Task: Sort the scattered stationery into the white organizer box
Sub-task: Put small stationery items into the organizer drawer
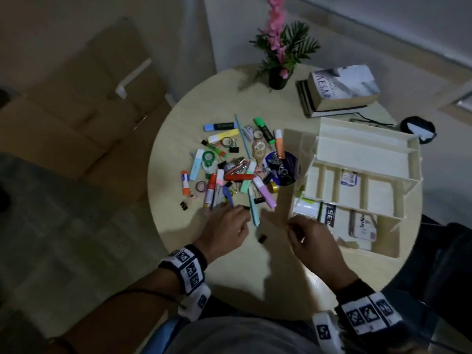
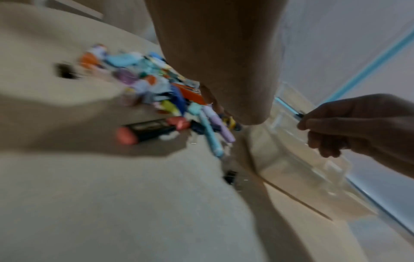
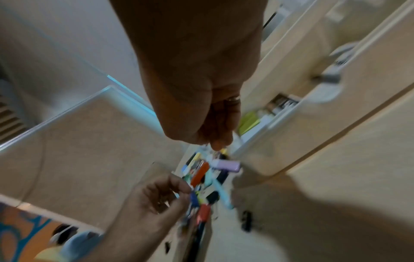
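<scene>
The upper middle of the left wrist view is filled by the left hand, seen from the wrist side; its fingers are hidden. Beyond it a blurred pile of stationery is spread on the pale table; a black marker with salmon ends and a light blue pen can be made out (little else can). A small black clip lies apart; the right hand is held over the white organizer box, a small dark object pinched at its fingertips.
</scene>
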`<state>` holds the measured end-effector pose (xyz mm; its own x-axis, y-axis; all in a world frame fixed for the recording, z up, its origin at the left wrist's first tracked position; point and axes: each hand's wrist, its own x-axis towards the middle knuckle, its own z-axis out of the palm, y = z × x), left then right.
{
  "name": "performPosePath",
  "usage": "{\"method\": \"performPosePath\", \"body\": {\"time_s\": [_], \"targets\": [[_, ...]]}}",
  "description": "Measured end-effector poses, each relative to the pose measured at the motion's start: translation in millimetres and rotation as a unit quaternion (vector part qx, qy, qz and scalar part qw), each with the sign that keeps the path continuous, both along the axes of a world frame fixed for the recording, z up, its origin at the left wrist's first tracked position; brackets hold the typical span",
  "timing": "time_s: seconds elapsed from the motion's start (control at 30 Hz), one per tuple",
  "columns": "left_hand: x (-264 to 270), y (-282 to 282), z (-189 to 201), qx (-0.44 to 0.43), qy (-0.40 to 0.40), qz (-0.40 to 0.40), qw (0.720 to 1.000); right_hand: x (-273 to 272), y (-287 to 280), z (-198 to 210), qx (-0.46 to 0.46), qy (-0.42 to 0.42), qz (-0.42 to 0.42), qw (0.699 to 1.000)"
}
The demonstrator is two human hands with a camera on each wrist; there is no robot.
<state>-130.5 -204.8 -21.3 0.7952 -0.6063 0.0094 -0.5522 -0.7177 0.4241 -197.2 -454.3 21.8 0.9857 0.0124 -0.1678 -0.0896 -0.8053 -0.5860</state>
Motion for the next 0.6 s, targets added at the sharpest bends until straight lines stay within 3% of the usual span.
{"method": "performPosePath", "body": {"time_s": [0.23,0.47,0.6], "targets": [[14,100,-21,0.106,0.083,0.129,0.982,51,85,-29,0.009,0.091,0.072,0.993],[59,112,6,0.03,0.093,0.185,0.978,105,137,-25,0.041,0.091,0.014,0.995],[75,116,7,0.022,0.129,0.171,0.976,112,168,-32,0.022,0.072,-0.013,0.997]]}}
